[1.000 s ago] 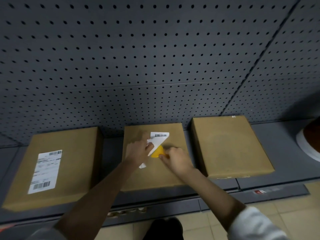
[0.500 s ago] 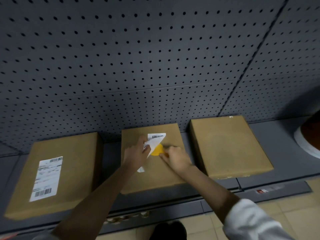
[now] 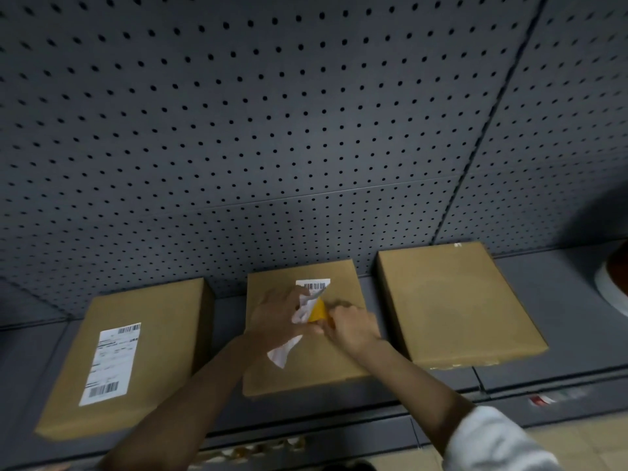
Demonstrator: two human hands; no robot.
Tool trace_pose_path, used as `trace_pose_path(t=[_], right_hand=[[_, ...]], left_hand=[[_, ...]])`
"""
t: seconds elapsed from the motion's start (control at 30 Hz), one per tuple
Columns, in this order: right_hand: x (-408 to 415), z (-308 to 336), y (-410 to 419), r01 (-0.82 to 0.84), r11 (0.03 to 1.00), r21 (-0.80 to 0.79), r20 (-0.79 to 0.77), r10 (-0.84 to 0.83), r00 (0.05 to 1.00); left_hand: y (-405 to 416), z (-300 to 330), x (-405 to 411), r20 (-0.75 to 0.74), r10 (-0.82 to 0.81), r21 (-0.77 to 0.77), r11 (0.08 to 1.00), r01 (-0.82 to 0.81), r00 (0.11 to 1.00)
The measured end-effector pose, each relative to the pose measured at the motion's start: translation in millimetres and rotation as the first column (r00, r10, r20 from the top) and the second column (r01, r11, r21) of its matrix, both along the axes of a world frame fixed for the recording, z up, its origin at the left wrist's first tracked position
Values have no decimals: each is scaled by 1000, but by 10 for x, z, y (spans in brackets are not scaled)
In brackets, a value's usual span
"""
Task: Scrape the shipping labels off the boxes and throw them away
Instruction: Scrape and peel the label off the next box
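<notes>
Boxes are laid flat in a row on a grey shelf (image 3: 543,283), backed by a pegboard wall (image 3: 306,113). The left box (image 3: 163,334) carries a whole label (image 3: 110,363), untouched. The right box (image 3: 452,300) shows a bare top, apart from a tiny white scrap at its far edge. The middle box (image 3: 306,372) is the one being worked, and both hands are over it.

Its label (image 3: 312,286) is stuck down only at the far end, where the barcode strip lies flat on the cardboard. The rest is lifted and bunched, and a loose tail hangs down toward the near edge. The long axis of the label runs away from the person, so the part left to free lies just beyond both hands.

The left hand (image 3: 277,316) is closed around the crumpled, freed paper, with the fingers curled over it. The right hand (image 3: 353,329) is closed on a yellow scraper (image 3: 317,311), whose blade is pointed up and to the left, under the lifted paper. The two hands are nearly touching, and the scraper edge lies nearest the stuck strip.

Judging from this, the coming stroke has to be pushed away from the body, along the label, while the paper is pulled up and back. A tear across the barcode strip seems the main risk.
</notes>
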State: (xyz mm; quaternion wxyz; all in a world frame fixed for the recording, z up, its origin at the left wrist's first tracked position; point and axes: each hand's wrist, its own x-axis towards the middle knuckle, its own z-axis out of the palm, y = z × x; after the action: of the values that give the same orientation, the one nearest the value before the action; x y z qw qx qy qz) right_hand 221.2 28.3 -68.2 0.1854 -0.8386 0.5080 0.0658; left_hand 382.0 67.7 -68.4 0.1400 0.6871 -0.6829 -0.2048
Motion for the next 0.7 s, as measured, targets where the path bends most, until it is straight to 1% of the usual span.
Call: trace_pose_path(t=[0.07, 0.1, 0.13, 0.17, 0.23, 0.3, 0.33, 0.43, 0.53, 0.57, 0.63, 0.7], right_hand=[[-38, 8, 5, -42, 999, -33, 0, 42, 999], [-55, 10, 7, -59, 997, -53, 5, 59, 998], [-65, 7, 5, -71, 995, -71, 11, 72, 997], [-71, 5, 2, -81, 993, -88, 17, 83, 996], [-69, 2, -2, -93, 989, -115, 27, 96, 995], [-65, 10, 3, -99, 986, -133, 39, 105, 994], [-66, 8, 9, -99, 985, -139, 48, 107, 993], [-71, -26, 24, -71, 990, -124, 93, 83, 992], [-79, -96, 29, -19, 996, -90, 165, 33, 986], [-80, -118, 37, -1, 997, -80, 183, 15, 983], [-85, -154, 54, 25, 998, -59, 209, -13, 978], [-92, -173, 68, 44, 998, -42, 232, -34, 972]], left_hand=[[-15, -10, 13, 190, -22, -89, 995, 40, 982], [-26, -37, 20, 280, -15, -109, 993, 47, 960], [-39, -66, 31, 350, 2, -123, 991, 44, 937], [-49, -56, 25, 369, 35, -99, 995, 2, 929], [-60, 12, -13, 340, 114, -68, 993, -97, 934], [-74, 32, -41, 333, 131, -15, 991, -134, 934], [-78, 8, -43, 317, 124, 9, 991, -134, 940], [-84, -48, -24, 200, 98, 72, 991, -114, 975], [-131, -89, 30, 164, -7, 126, 992, -14, 986], [-149, -91, 57, 147, -15, 158, 987, -8, 989], [-186, -118, 125, 110, 0, 166, 986, -19, 994], [-206, -163, 185, 100, 4, 116, 993, -16, 995]])
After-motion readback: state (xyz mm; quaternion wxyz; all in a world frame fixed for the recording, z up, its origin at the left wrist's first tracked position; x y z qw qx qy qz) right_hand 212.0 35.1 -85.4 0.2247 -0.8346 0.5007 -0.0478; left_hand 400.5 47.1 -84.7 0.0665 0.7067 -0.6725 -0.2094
